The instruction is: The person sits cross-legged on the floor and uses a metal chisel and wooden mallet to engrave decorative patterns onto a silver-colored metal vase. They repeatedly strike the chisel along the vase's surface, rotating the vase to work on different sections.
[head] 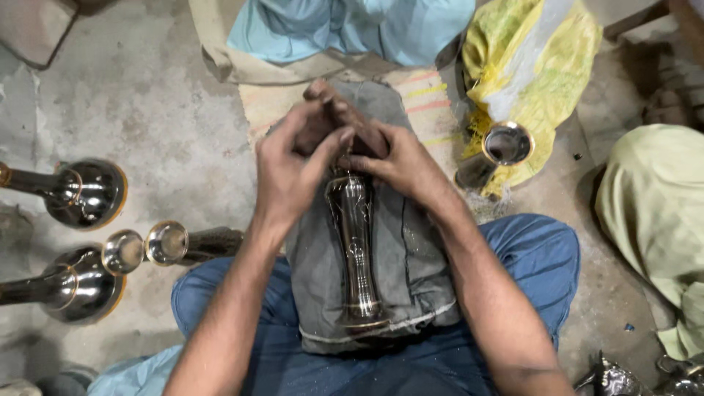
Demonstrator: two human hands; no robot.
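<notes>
A dark, shiny metal vase-shaped piece (356,249) lies lengthwise on a grey cloth (411,264) spread over my lap, its flared foot toward me. My left hand (290,165) and my right hand (396,158) meet at its far end, fingers curled around the top of the piece. What the fingertips pinch there is hidden. My feet (330,103) show just beyond the hands.
Shiny metal pieces lie on the concrete floor at left: two large round-based ones (84,192) (73,284) and a smaller flared one (165,243). Another flared metal piece (495,152) leans on a yellow sack (528,66). Blue cloth (345,26) lies ahead, pale green cloth (653,213) at right.
</notes>
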